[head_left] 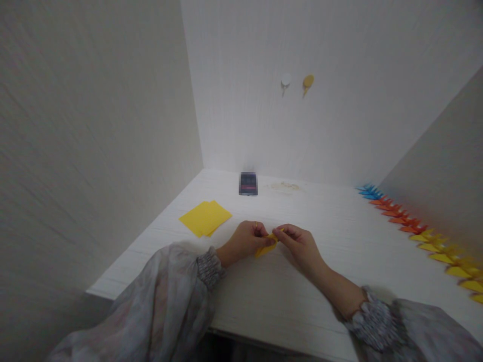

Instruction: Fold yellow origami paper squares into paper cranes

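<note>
A small folded piece of yellow paper (266,249) is held just above the white table, near its middle. My left hand (249,238) pinches it from the left, with the thumb on top; a ring shows on one finger. My right hand (298,241) pinches the paper's upper right end between thumb and fingertips. Parts of the paper are covered by my fingers, so its full folded shape is hidden. Flat sheets of yellow paper (205,219) lie overlapping to the left of my left hand.
A row of folded paper figures runs along the right side: blue ones (370,191), orange-red ones (398,213) and yellow ones (449,254). A blurred dark object (248,184) sits at the back. Walls enclose the table (324,206); two hooks (308,82) are on the back wall.
</note>
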Motion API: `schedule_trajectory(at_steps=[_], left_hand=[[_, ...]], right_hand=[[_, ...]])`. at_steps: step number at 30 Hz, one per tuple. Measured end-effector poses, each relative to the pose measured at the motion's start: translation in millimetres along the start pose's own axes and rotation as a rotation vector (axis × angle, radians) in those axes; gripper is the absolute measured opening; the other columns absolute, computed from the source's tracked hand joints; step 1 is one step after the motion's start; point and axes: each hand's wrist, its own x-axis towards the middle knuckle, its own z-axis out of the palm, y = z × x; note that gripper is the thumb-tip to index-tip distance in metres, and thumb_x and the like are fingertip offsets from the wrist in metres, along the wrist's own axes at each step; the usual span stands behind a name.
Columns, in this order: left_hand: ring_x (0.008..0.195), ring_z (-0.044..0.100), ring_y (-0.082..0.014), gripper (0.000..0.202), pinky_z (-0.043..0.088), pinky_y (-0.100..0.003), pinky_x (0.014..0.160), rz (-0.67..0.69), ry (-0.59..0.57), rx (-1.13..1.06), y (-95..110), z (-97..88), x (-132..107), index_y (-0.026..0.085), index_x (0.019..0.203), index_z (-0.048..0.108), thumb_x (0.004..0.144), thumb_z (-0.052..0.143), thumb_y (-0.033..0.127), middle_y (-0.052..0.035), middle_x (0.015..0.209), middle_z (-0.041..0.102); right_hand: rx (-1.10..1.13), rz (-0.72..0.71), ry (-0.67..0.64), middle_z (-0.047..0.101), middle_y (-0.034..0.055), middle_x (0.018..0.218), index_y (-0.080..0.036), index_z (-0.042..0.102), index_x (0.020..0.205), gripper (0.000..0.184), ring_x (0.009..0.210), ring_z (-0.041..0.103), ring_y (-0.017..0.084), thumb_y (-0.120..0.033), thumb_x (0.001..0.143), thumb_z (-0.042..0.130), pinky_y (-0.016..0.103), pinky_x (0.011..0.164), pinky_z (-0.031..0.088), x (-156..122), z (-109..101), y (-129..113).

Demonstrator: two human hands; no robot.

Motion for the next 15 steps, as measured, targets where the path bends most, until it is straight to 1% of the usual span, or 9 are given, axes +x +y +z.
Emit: schedule_trajectory(at_steps=[4, 9, 15], left_hand=[[0.047, 0.045, -0.0069, 0.034, 0.033, -0.019, 0.044, -0.013, -0.007, 0.007, 1.2, 0.0, -0.4, 0.013, 0.057, 0.049, 0.053, 0.067, 0.041, 0.0023, 0.053, 0.052], [0.044, 0.041, -0.0052, 0.031, 0.031, -0.018, 0.043, -0.016, -0.006, 0.009, 2.2, -0.3, -0.8, 0.013, 0.056, 0.050, 0.053, 0.067, 0.038, 0.0035, 0.051, 0.050], [0.044, 0.040, -0.0049, 0.031, 0.028, -0.018, 0.042, -0.043, 0.012, 0.036, 4.9, -1.1, -1.9, 0.013, 0.056, 0.051, 0.052, 0.068, 0.038, 0.0037, 0.050, 0.049]], right_hand=[[-0.012, -0.023, -0.016, 0.062, 0.0012, 0.064, -0.019, 0.064, 0.067, 0.021, 0.064, 0.054, 0.015, -0.038, 0.071, 0.055, 0.027, 0.062, 0.042, -0.8, -1.3, -1.9], [0.013, 0.011, -0.016, 0.064, 0.0016, 0.067, -0.019, 0.066, 0.068, 0.020, 0.066, 0.057, 0.016, -0.037, 0.070, 0.057, 0.028, 0.065, 0.043, -1.6, -1.4, -3.4], [0.048, 0.032, -0.038, 0.068, 0.0029, 0.075, -0.020, 0.068, 0.073, 0.020, 0.072, 0.059, 0.018, -0.037, 0.070, 0.058, 0.030, 0.069, 0.044, -1.4, -1.4, 1.7]])
